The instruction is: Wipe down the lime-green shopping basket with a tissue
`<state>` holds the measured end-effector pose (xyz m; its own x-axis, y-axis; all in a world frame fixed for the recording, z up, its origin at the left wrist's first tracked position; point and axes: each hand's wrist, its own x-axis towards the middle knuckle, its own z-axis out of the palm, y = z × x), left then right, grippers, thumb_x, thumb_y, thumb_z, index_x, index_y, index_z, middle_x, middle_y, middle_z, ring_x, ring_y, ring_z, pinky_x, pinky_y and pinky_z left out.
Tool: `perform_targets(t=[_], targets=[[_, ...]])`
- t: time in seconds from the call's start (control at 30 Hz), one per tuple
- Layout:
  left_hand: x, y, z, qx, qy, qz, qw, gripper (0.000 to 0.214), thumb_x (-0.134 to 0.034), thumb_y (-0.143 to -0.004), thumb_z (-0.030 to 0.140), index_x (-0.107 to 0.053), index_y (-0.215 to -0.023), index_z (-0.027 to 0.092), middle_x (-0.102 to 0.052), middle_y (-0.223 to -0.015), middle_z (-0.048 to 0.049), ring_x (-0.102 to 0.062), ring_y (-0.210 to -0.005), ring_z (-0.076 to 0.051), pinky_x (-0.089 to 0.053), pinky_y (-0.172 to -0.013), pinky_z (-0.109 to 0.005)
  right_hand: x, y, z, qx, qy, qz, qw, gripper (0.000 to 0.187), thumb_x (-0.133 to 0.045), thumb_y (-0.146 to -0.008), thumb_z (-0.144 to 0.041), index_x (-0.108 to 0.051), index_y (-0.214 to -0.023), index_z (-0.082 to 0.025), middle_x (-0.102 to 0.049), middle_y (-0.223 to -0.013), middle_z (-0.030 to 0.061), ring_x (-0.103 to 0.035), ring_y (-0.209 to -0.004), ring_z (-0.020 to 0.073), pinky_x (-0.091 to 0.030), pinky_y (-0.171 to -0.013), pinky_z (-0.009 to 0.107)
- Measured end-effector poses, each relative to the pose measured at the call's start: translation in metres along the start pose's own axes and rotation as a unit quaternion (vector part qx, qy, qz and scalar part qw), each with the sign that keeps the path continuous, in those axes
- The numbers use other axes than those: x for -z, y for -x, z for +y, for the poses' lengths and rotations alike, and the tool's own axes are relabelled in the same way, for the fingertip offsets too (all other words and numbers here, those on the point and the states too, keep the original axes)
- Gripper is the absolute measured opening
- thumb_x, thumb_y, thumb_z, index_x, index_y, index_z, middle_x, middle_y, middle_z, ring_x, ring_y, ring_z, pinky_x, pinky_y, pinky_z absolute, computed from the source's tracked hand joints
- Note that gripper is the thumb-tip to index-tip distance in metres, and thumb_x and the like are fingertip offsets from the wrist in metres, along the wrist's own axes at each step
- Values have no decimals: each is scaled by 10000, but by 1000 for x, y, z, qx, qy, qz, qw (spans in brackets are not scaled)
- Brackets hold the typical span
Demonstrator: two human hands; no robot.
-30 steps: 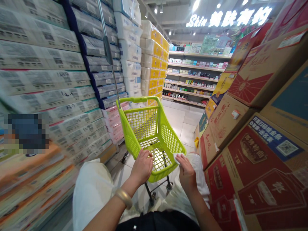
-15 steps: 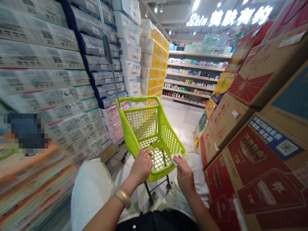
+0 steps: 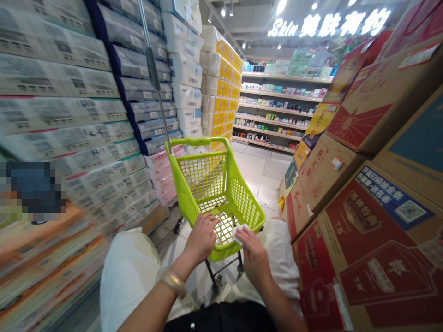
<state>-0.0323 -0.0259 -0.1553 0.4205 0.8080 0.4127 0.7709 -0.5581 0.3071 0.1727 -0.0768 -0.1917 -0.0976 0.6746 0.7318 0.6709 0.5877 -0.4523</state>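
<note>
A lime-green plastic shopping cart (image 3: 242, 186) with lattice sides stands between my knees, its basket bare inside. My left hand (image 3: 201, 236), below a gold bangle (image 3: 174, 283), is closed over the cart's near left rim. A small white wipe (image 3: 238, 233) is pressed under the fingers of my right hand (image 3: 254, 251), at the near rim on the right side. Whether the wipe is cloth or tissue I cannot tell. A thin metal pole (image 3: 161, 101) with a grey grip rises from the cart's far left corner.
Stacked packs of paper goods (image 3: 58, 110) wall the left side. Cardboard cartons (image 3: 346, 170) are piled close on the right. Tiled floor (image 3: 254, 168) runs ahead to shelves of small boxed goods (image 3: 277, 99). A yellow object (image 3: 281, 203) lies by the cartons.
My right hand has slid left along the near rim with the wipe, away from the right corner. My left hand keeps nearly the same place on the rim.
</note>
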Motion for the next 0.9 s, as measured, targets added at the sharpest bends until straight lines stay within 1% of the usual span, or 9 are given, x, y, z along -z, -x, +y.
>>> perform_targets(t=[0.07, 0.13, 0.33, 0.4, 0.5, 0.57, 0.77, 0.83, 0.9], targets=[[2, 3, -3, 3, 0, -1, 1000, 463, -423, -780, 60, -630, -1176, 184, -646, -1143, -93, -469, -1245, -266, -290, -1154, -575, -5, 4, -15, 47, -25, -64, 997, 451, -424, -898, -59, -642, -1233, -269, -700, -1216, 34, -583, -1247, 190, -490, -1057, 417], [6, 6, -9, 5, -5, -1, 1000, 458, -421, -772, 59, -637, -1157, 182, -649, -1135, -90, -474, -1241, -265, -297, -1153, -570, -4, 5, -15, 59, -22, -74, 995, 459, -421, -894, -50, -635, -1240, -262, -695, -1225, 35, -585, -1245, 190, -492, -1053, 419], [14, 15, -23, 15, -24, 5, 1000, 459, -415, -770, 65, -653, -1145, 179, -657, -1108, -91, -504, -1212, -259, -324, -1147, -554, 8, 1, 17, -26, 54, 74, 995, 402, -406, -911, -80, -689, -1162, -218, -730, -1141, 88, -632, -1184, 236, -510, -1025, 463], [14, 14, -24, 13, -24, 14, 1000, 460, -420, -769, 64, -660, -1140, 191, -659, -1101, -86, -506, -1212, -257, -328, -1147, -550, -1, 2, 3, -14, 43, 48, 998, 417, -408, -903, -74, -681, -1178, -226, -724, -1158, 80, -615, -1207, 229, -511, -1027, 447], [14, 13, -23, 12, -24, 20, 999, 465, -420, -773, 60, -663, -1145, 196, -661, -1098, -84, -502, -1218, -259, -329, -1147, -550, -15, 5, -25, 63, -8, -55, 996, 467, -415, -884, -52, -638, -1243, -251, -700, -1214, 53, -578, -1253, 210, -498, -1045, 433], [14, 13, -22, 10, -23, 17, 1000, 459, -417, -774, 59, -666, -1138, 190, -661, -1100, -85, -500, -1219, -262, -332, -1145, -549, -15, 5, -29, 70, -14, -72, 995, 478, -412, -885, -47, -627, -1256, -259, -696, -1222, 47, -586, -1243, 204, -503, -1040, 431], [14, 13, -18, 16, -16, 19, 1000, 431, -425, -762, 51, -682, -1077, 196, -655, -1100, -79, -500, -1217, -263, -314, -1152, -554, 5, 2, 8, -34, 60, 63, 996, 421, -396, -904, -63, -676, -1181, -213, -719, -1164, 96, -609, -1215, 242, -486, -1047, 488], [14, 13, -15, 25, -18, 12, 999, 428, -419, -763, 47, -686, -1068, 186, -653, -1102, -87, -497, -1221, -274, -309, -1150, -565, -1, 4, 1, -21, 54, 43, 997, 429, -398, -899, -57, -671, -1189, -217, -715, -1176, 88, -595, -1233, 239, -492, -1044, 476], [15, 12, -13, 29, -20, 5, 999, 430, -414, -765, 44, -687, -1069, 178, -653, -1108, -93, -495, -1226, -284, -310, -1146, -576, -11, 5, -16, 27, 24, -23, 999, 457, -403, -889, -47, -644, -1227, -238, -697, -1217, 62, -574, -1258, 223, -499, -1041, 452]])
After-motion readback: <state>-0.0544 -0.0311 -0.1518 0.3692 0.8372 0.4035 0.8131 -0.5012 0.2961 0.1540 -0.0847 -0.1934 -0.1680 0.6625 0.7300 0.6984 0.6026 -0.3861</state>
